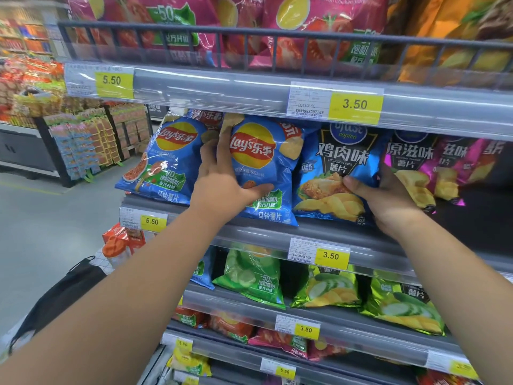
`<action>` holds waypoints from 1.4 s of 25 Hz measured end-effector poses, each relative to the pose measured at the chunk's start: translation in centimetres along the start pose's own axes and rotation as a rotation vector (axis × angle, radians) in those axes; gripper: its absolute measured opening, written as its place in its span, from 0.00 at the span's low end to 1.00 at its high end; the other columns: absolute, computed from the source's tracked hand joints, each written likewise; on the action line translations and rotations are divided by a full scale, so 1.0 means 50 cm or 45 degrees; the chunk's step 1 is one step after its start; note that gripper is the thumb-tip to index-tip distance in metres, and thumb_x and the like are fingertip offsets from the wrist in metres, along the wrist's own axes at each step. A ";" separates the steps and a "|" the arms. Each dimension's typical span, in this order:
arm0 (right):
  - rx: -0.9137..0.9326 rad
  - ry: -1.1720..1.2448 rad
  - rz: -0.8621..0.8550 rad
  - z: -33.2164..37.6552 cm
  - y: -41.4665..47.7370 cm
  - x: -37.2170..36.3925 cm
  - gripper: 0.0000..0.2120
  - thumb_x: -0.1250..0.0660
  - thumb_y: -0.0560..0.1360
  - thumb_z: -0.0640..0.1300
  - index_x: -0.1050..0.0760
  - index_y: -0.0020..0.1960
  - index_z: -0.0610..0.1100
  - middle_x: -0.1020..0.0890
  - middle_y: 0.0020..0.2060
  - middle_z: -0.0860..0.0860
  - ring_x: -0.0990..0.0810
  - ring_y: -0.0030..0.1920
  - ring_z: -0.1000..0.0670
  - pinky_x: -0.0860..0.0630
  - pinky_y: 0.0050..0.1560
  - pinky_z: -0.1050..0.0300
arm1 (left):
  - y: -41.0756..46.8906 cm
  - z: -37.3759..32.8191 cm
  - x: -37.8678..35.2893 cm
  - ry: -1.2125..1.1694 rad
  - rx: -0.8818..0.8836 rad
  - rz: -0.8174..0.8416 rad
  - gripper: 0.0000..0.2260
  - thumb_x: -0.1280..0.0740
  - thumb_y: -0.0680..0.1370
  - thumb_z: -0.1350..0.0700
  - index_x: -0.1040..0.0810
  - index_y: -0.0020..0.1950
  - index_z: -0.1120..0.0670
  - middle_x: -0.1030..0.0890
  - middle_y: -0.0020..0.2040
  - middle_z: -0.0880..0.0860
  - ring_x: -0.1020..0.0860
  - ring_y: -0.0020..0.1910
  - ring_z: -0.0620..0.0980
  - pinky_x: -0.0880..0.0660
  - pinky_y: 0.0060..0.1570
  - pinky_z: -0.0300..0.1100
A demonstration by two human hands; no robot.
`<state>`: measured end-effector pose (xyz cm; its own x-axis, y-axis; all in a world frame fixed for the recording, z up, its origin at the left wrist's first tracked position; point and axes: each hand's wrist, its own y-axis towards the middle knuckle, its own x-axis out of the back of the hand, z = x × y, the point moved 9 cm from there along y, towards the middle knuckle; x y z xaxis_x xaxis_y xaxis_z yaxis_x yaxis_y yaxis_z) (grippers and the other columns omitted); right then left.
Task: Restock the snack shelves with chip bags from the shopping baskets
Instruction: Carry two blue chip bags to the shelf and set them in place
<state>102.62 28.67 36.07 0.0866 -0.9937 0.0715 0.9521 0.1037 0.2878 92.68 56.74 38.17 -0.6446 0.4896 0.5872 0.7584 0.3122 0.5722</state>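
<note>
- The left hand [222,176] gripped the blue Lay's bag [258,162] at its left edge. The thumb lay across the lower front and the fingers ran up the side, next to a second Lay's bag [163,162].
- The right hand [388,198] pinched the blue chicken-flavour bag [327,173] at its right edge. The thumb was on the front, and the fingers curled behind it, between that bag and the magenta bags [416,162].
- Both held bags stood upright on the middle shelf [319,232], side by side and touching, with their bases at the front lip.
- Progress, as a judgement: these two bags were already on the shelf and appeared to be at the straightening stage rather than in transit.
- Work done: the top shelf carried pink bags [305,37] packed close together. The left and centre of the middle shelf were filled.
- Work left: a dark, unfilled stretch [485,212] showed at the right end of the middle shelf. The green bags [249,276] one level down stood with gaps between them. The task appeared to be partway through.
- No shopping basket could be identified with certainty. Red-orange packs [122,240] sat low at the left, but their container could not be determined.
</note>
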 end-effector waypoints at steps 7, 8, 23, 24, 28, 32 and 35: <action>0.013 -0.065 -0.006 -0.010 0.002 0.007 0.29 0.24 0.69 0.46 0.30 0.67 0.48 0.19 0.55 0.51 0.20 0.57 0.47 0.24 0.61 0.49 | -0.012 0.005 -0.003 0.118 -0.068 -0.079 0.57 0.26 0.62 0.33 0.56 0.80 0.49 0.39 0.71 0.59 0.34 0.69 0.61 0.27 0.60 0.55; 0.009 -0.077 0.001 -0.008 0.001 0.008 0.31 0.24 0.67 0.48 0.30 0.67 0.48 0.19 0.56 0.50 0.20 0.57 0.47 0.24 0.62 0.47 | -0.013 0.007 -0.004 0.126 -0.064 -0.070 0.57 0.26 0.62 0.33 0.57 0.80 0.49 0.39 0.71 0.59 0.33 0.69 0.61 0.27 0.60 0.55; -0.047 -0.030 -0.005 -0.019 0.004 0.002 0.34 0.24 0.70 0.41 0.35 0.72 0.44 0.23 0.62 0.51 0.22 0.59 0.49 0.27 0.62 0.54 | 0.004 0.028 0.000 0.076 0.033 -0.042 0.48 0.25 0.68 0.41 0.50 0.79 0.49 0.42 0.74 0.58 0.34 0.70 0.62 0.30 0.63 0.58; -0.045 -0.048 -0.003 -0.020 0.004 -0.001 0.30 0.25 0.71 0.40 0.33 0.69 0.45 0.22 0.61 0.51 0.22 0.57 0.50 0.26 0.60 0.55 | 0.005 0.029 0.001 0.072 0.042 -0.042 0.48 0.25 0.68 0.41 0.50 0.79 0.49 0.42 0.74 0.58 0.35 0.71 0.61 0.30 0.64 0.58; -0.044 -0.054 0.002 -0.019 0.006 0.000 0.28 0.25 0.70 0.40 0.31 0.66 0.46 0.20 0.59 0.49 0.20 0.56 0.48 0.25 0.61 0.52 | 0.000 0.024 0.005 0.069 0.031 -0.059 0.46 0.24 0.69 0.43 0.46 0.79 0.50 0.43 0.75 0.57 0.36 0.71 0.61 0.30 0.64 0.56; -0.022 -0.044 -0.025 -0.022 0.009 0.001 0.30 0.24 0.69 0.39 0.31 0.68 0.46 0.20 0.59 0.49 0.20 0.57 0.47 0.24 0.61 0.50 | -0.003 0.013 0.023 0.110 -0.038 -0.149 0.45 0.23 0.67 0.44 0.42 0.78 0.53 0.42 0.75 0.58 0.36 0.71 0.60 0.36 0.68 0.56; -0.017 -0.014 -0.026 -0.020 0.009 -0.005 0.29 0.24 0.69 0.38 0.31 0.67 0.46 0.21 0.59 0.48 0.20 0.57 0.47 0.24 0.60 0.51 | -0.004 0.019 0.037 0.084 -0.012 -0.189 0.45 0.22 0.66 0.44 0.41 0.77 0.51 0.40 0.74 0.56 0.35 0.70 0.57 0.41 0.67 0.53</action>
<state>103.31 28.94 35.24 0.0637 -0.9951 0.0762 0.9575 0.0825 0.2762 91.42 58.35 38.62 -0.7548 0.3842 0.5317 0.6535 0.3697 0.6605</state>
